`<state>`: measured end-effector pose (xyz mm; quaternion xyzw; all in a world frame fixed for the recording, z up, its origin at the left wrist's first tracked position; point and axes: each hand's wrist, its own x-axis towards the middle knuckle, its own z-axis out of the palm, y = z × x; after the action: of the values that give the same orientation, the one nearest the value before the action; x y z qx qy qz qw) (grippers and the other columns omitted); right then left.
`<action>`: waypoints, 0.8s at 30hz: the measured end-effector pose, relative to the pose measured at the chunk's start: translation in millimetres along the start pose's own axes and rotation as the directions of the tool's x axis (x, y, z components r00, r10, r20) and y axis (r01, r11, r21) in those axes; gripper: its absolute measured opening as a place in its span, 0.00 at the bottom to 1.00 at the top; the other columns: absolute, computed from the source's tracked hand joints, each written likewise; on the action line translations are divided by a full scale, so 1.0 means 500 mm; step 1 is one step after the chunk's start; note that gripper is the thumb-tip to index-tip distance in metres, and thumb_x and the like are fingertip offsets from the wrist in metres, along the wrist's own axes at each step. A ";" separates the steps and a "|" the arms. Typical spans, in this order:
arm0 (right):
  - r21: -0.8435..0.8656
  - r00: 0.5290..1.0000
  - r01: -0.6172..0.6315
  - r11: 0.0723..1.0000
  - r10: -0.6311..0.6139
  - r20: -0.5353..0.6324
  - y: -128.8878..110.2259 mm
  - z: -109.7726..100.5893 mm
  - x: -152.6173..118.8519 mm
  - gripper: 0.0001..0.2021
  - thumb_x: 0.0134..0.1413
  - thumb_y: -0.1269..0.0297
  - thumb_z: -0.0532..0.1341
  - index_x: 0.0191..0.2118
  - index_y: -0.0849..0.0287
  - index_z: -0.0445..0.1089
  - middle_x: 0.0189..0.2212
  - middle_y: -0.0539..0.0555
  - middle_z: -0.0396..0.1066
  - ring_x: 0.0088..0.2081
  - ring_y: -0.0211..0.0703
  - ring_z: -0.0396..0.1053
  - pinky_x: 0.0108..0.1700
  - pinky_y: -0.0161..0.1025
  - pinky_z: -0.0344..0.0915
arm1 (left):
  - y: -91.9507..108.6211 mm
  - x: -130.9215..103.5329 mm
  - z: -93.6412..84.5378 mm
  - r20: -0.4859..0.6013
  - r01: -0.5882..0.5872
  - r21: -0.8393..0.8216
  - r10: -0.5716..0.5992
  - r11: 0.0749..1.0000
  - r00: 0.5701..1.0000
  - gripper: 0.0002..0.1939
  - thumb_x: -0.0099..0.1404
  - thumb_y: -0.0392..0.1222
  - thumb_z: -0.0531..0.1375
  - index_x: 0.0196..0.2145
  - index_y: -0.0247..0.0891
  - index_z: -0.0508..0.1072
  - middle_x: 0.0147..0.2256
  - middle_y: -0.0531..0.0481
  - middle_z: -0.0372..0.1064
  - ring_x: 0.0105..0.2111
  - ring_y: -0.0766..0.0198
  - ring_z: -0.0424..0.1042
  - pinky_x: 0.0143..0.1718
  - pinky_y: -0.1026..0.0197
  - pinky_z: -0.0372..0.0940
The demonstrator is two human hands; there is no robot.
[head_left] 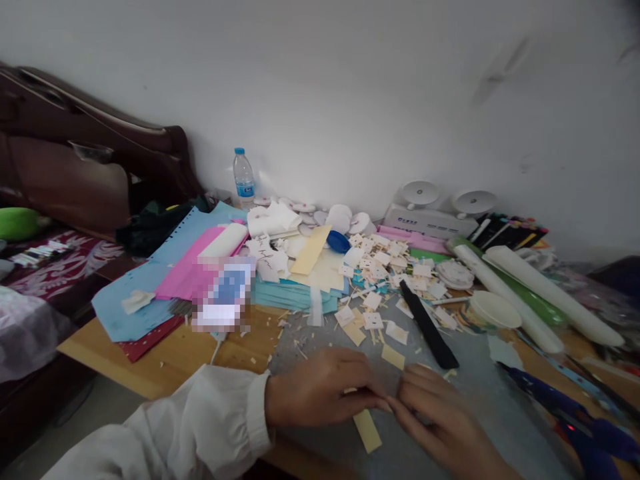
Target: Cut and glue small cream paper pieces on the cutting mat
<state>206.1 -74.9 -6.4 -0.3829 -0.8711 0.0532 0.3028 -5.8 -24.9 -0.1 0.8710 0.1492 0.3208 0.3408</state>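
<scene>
- Over the grey mat [485, 387], I see the left hand [325, 388] curled, fingertips pinched together; I can't tell on what.
- Yellow strip [369, 433] shows just below its fingers, partly hidden.
- Right hand [440, 415], half-closed, meets the left's fingertips; its hold is unclear.

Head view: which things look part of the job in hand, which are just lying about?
Likely part of it:
- left hand and right hand, fingers close together
- cream paper strip by the left hand
- small cards with sticks
- perhaps the glue gun, red light on

Apparently lying about:
- bottle
- pink paper
</scene>
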 end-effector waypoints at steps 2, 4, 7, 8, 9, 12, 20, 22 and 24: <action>0.002 1.000 0.000 1.000 0.000 0.008 0.010 0.005 0.007 0.17 0.63 0.68 0.55 0.21 0.57 0.59 0.18 0.48 0.61 0.23 0.36 0.61 0.27 0.36 0.58 | -0.010 0.000 -0.004 0.005 0.001 0.006 -0.001 1.000 1.000 0.12 0.70 0.45 0.56 0.33 0.35 0.72 0.30 0.47 0.72 0.32 0.64 0.72 0.35 0.66 0.66; 0.011 1.000 0.008 1.000 -0.008 0.010 0.019 0.010 0.014 0.18 0.63 0.67 0.56 0.21 0.56 0.60 0.19 0.47 0.62 0.24 0.36 0.61 0.27 0.36 0.57 | -0.018 -0.002 -0.009 0.016 0.001 0.011 -0.001 1.000 1.000 0.12 0.69 0.45 0.57 0.32 0.36 0.71 0.29 0.47 0.72 0.31 0.64 0.72 0.34 0.65 0.65; 0.028 0.999 0.035 0.999 -0.035 0.023 0.031 0.020 0.023 0.17 0.62 0.65 0.58 0.21 0.57 0.61 0.18 0.47 0.62 0.23 0.36 0.61 0.26 0.35 0.55 | -0.029 -0.008 -0.011 0.029 0.014 0.023 -0.014 1.000 0.999 0.11 0.69 0.44 0.56 0.31 0.36 0.71 0.29 0.47 0.72 0.30 0.64 0.71 0.33 0.65 0.65; 0.034 0.999 0.048 0.998 -0.048 0.018 0.033 0.025 0.025 0.17 0.62 0.65 0.59 0.21 0.57 0.61 0.18 0.47 0.62 0.23 0.35 0.61 0.26 0.35 0.55 | -0.033 -0.011 -0.009 0.031 0.022 0.006 -0.022 1.000 0.999 0.11 0.69 0.44 0.57 0.31 0.36 0.71 0.28 0.48 0.71 0.30 0.64 0.70 0.33 0.65 0.64; 0.043 0.998 0.060 0.997 -0.061 0.011 0.035 0.030 0.026 0.17 0.62 0.64 0.59 0.21 0.57 0.60 0.17 0.47 0.62 0.22 0.35 0.60 0.25 0.35 0.54 | -0.036 -0.015 -0.006 0.034 0.030 -0.026 -0.029 0.999 0.999 0.11 0.68 0.44 0.57 0.31 0.36 0.71 0.28 0.48 0.70 0.29 0.65 0.69 0.32 0.65 0.64; 0.095 0.997 0.080 0.992 -0.079 -0.016 0.037 0.045 0.022 0.18 0.62 0.61 0.59 0.20 0.56 0.60 0.16 0.46 0.62 0.22 0.35 0.60 0.25 0.35 0.55 | -0.045 -0.026 0.006 0.042 0.063 -0.216 -0.055 0.974 0.998 0.10 0.64 0.44 0.60 0.28 0.36 0.70 0.26 0.50 0.67 0.26 0.67 0.66 0.30 0.66 0.62; 0.145 0.996 0.090 0.985 -0.092 0.009 0.028 0.052 0.006 0.21 0.62 0.55 0.58 0.19 0.55 0.58 0.13 0.45 0.60 0.19 0.35 0.61 0.24 0.35 0.60 | -0.044 -0.039 0.026 0.195 0.239 -0.612 -0.149 0.754 0.970 0.08 0.58 0.40 0.61 0.24 0.36 0.68 0.24 0.54 0.64 0.23 0.70 0.63 0.25 0.69 0.61; 0.156 0.996 0.083 0.984 -0.084 -0.005 0.031 0.043 0.012 0.22 0.62 0.54 0.57 0.19 0.55 0.58 0.13 0.45 0.59 0.18 0.34 0.61 0.23 0.35 0.60 | -0.044 -0.039 0.023 0.216 0.235 -0.641 -0.123 0.731 0.969 0.06 0.58 0.37 0.60 0.25 0.36 0.68 0.25 0.53 0.64 0.23 0.70 0.63 0.26 0.69 0.61; 0.157 0.998 0.064 0.986 -0.059 -0.036 0.035 0.030 0.021 0.22 0.62 0.53 0.57 0.18 0.56 0.58 0.12 0.45 0.58 0.17 0.34 0.60 0.20 0.34 0.59 | -0.044 -0.038 0.018 0.230 0.241 -0.655 -0.115 0.716 0.966 0.05 0.58 0.36 0.59 0.25 0.36 0.67 0.25 0.53 0.64 0.24 0.70 0.63 0.27 0.69 0.62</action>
<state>203.0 -53.3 -19.0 -0.3315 -0.8706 0.1068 0.3474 -15.0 -22.5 -28.9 0.6924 0.0751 0.2418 0.6756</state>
